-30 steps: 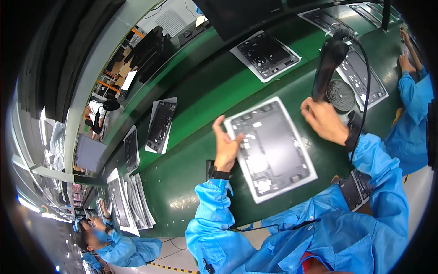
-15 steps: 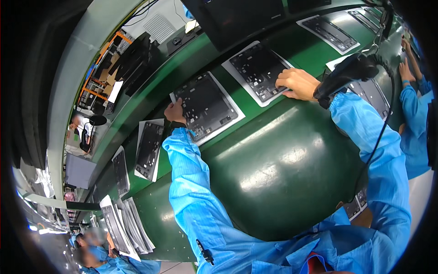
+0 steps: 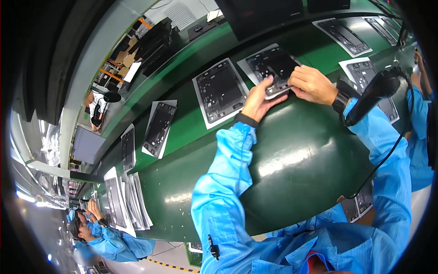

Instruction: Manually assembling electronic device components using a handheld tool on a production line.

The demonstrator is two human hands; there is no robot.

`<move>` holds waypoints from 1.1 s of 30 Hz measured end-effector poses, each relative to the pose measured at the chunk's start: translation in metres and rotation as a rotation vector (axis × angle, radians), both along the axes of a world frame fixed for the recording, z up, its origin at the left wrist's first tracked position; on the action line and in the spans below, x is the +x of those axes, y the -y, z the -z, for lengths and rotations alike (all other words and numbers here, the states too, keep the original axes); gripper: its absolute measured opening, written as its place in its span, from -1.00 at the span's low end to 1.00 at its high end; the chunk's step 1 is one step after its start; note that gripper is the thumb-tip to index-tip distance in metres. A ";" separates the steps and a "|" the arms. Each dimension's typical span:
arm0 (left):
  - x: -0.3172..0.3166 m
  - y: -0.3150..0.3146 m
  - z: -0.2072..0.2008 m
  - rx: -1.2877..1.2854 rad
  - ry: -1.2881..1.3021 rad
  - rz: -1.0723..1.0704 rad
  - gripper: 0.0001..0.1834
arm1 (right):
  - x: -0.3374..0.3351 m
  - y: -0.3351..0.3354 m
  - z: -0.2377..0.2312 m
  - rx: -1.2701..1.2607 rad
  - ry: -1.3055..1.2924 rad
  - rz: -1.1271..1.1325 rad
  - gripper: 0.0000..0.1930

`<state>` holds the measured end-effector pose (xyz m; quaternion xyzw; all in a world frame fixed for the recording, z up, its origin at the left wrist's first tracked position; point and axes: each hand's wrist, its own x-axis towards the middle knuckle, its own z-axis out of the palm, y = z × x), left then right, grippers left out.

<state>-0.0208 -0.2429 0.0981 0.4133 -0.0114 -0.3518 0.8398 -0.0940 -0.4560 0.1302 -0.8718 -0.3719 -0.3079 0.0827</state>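
I'm watching the left hand point(image 3: 258, 101) gripping a black tablet housing point(image 3: 269, 60) by its near edge, thumb on top, over the green bench point(image 3: 219, 157); the right hand point(image 3: 315, 86) is pinching its near right corner. I'm judging its handling unfinished; 1 neighbouring panel point(image 3: 221, 91) is lying to its left, its progress unclear.

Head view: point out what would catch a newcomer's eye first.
Bright blue sleeves reach from the lower edge across a glossy green table. Above the middle, the left hand grips a dark panel by its near edge; the right hand touches its corner. Similar panels lie to either side.
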 end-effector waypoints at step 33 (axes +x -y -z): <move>-0.186 0.052 0.047 0.853 1.381 -0.219 -0.80 | -0.139 0.133 0.019 1.428 0.043 0.126 -0.70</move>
